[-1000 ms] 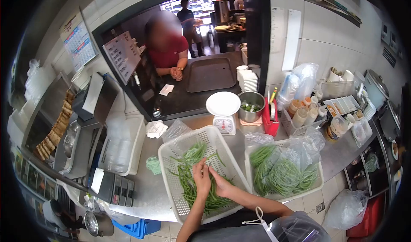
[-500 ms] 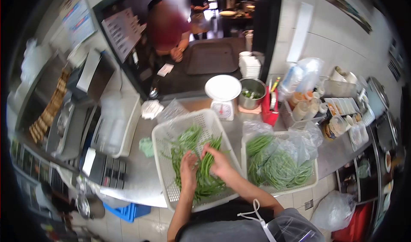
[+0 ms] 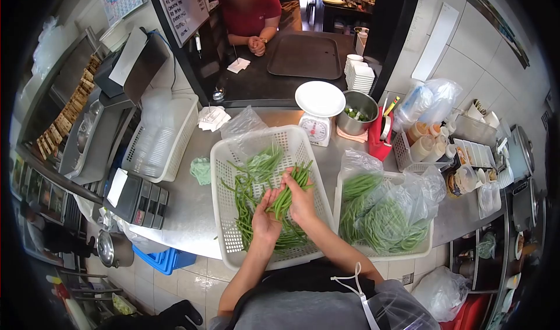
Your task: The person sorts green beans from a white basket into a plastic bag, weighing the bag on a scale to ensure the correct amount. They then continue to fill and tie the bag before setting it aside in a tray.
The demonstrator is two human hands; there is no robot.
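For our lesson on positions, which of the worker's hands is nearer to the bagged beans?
Right: the right hand is to the left of the bagged beans, over the neighbouring basket; the left hand is over that basket too, but farther left.

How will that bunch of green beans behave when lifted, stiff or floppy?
The bunch of green beans would probably fan out if the right hand loosened, since no tie shows. Each bean looks long and thin, so likely light and somewhat bendy. Loose beans lie crossed in the basket, so some might snag.
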